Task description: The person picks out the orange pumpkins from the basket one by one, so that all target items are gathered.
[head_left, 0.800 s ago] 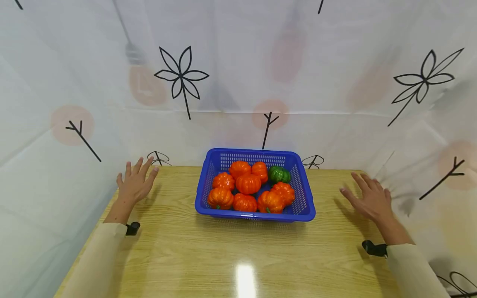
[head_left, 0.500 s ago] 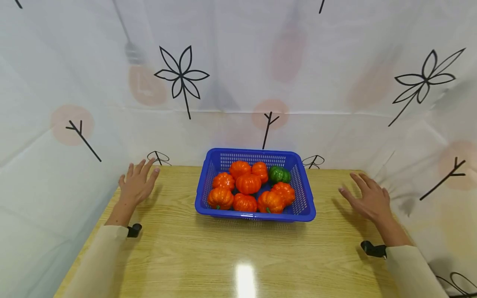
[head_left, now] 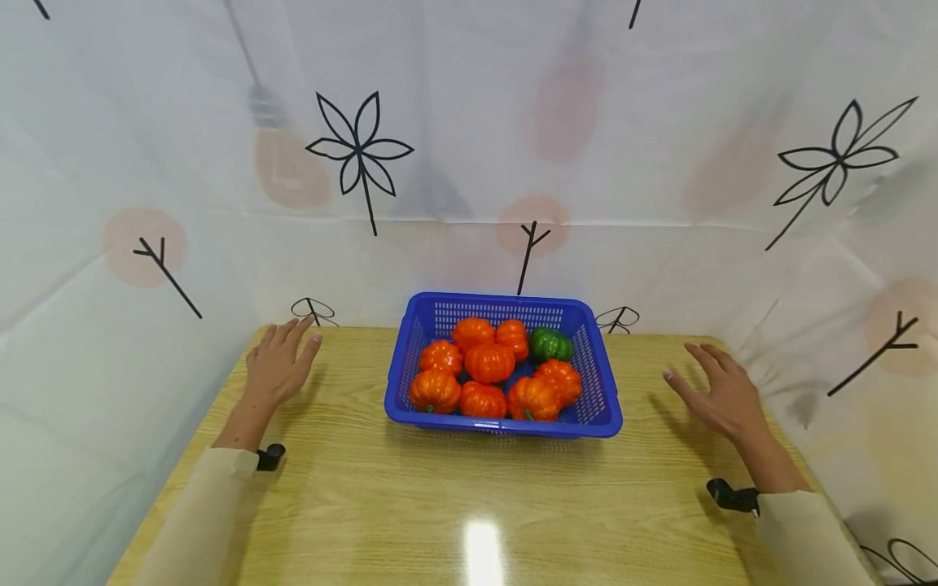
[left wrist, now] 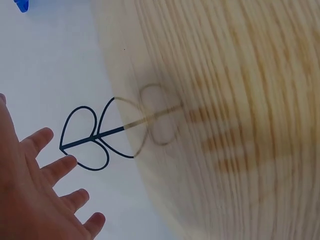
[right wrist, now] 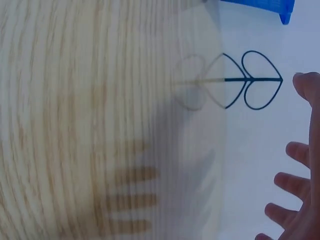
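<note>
A blue plastic basket [head_left: 614, 407] stands at the back middle of the table, holding several orange toy pumpkins [head_left: 489, 363] and one green pumpkin [head_left: 550, 345]. My left hand [head_left: 278, 364] hovers over the table to the left of the basket, fingers spread and holding nothing. On the other side my right hand [head_left: 725, 396] is likewise raised, its fingers loosely extended, apart from the basket. Each wrist view shows fingers with nothing in them; a corner of the basket [right wrist: 265, 5] peeks in at the top of the right wrist view.
The wood-grain table [head_left: 381, 513] has a glossy light reflection near its front. A white cloth [head_left: 469, 163] printed with flowers and twigs hangs behind and along both sides, close to the table's edges.
My left hand has moved slightly right, toward the basket. The right hand has shifted a little to the left. The basket and its pumpkins stay put.
</note>
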Motion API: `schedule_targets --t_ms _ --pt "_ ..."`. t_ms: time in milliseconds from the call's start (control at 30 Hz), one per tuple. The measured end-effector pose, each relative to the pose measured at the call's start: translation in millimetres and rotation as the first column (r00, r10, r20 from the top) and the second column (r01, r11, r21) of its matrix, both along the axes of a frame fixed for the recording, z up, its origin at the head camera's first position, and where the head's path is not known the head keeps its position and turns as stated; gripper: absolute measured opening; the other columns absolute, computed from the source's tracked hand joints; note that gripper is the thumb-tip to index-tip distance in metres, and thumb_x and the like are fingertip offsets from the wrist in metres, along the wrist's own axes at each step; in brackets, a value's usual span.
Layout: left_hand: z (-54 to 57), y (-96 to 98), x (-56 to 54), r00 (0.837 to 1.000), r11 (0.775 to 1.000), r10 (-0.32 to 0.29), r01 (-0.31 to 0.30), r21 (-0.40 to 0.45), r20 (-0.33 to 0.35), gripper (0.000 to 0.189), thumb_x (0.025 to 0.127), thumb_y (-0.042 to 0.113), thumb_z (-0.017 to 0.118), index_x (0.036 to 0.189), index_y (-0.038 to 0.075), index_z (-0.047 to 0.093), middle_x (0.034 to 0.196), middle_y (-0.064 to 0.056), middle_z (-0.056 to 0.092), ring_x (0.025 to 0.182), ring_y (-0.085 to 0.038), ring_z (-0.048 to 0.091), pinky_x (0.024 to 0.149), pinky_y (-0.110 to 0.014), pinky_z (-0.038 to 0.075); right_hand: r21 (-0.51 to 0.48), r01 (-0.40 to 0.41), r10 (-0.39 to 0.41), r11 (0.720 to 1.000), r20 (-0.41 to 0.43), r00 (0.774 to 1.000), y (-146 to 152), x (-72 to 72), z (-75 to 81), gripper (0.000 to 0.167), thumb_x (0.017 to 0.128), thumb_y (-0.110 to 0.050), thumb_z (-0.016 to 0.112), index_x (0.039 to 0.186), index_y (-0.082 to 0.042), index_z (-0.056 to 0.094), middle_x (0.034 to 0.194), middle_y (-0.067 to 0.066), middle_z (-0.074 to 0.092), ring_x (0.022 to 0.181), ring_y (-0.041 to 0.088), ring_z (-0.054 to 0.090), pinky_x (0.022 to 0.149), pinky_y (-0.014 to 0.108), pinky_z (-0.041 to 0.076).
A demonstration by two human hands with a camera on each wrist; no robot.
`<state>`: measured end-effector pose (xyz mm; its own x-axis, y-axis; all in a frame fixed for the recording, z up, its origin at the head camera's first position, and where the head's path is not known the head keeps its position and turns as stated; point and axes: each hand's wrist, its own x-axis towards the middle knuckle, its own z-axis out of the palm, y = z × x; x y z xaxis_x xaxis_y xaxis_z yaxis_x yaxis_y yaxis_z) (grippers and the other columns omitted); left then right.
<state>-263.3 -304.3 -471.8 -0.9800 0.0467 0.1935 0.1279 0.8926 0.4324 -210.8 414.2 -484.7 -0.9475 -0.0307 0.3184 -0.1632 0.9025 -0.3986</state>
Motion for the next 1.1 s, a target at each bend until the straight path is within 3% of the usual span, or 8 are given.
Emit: schedule_targets --t_ms 233,500,733,1100 --pt "-2.9 8.0 2.3 0.998 0.999 -0.010 0.013 0.043 -0.067 0.066 0.114 0.054 0.033 0.163 0.011 0.041 0.168 -0.025 0.033 0.154 -0.053 0.025 0.112 -0.082 0.021 -0.015 -0.022 0.022 1.000 -0.011 1.000 -7 0.8 5.9 0.071 0.105 -0.040 0.064 0.157 0.003 0.044 0.155 0.036 0.040 0.135 0.064 0.039 0.101 0.079 0.033" --pt "-5.5 22.0 4.1 0.992 0.988 -0.023 0.042 0.151 -0.127 0.064 0.115 0.050 0.035 0.156 0.003 0.051 0.163 -0.028 0.039 0.149 -0.054 0.033 0.114 -0.078 0.025 -0.053 -0.058 0.055 0.997 -0.064 0.996 -18 2.2 15.9 0.065 0.102 -0.035 0.069 0.151 0.003 0.051 0.151 0.035 0.046 0.134 0.062 0.042 0.100 0.079 0.034" --pt "-3.7 35.9 5.9 0.991 0.965 -0.053 0.083 0.247 -0.124 0.060 0.115 0.046 0.038 0.154 0.003 0.052 0.160 -0.027 0.040 0.148 -0.053 0.035 0.115 -0.074 0.028 -0.068 -0.092 0.085 0.993 -0.091 0.992 -32 4.7 26.5 0.063 0.101 -0.032 0.072 0.149 0.004 0.053 0.148 0.036 0.048 0.133 0.061 0.043 0.101 0.078 0.035" --pt "-7.1 60.7 8.8 0.997 0.921 -0.048 0.069 0.384 -0.065 0.060 0.114 0.049 0.039 0.155 0.007 0.052 0.161 -0.027 0.039 0.147 -0.052 0.038 0.117 -0.071 0.032 -0.132 -0.133 0.117 0.982 -0.120 0.986 -65 13.8 44.8 0.062 0.099 -0.030 0.075 0.150 -0.001 0.056 0.149 0.031 0.052 0.136 0.058 0.045 0.101 0.078 0.036"
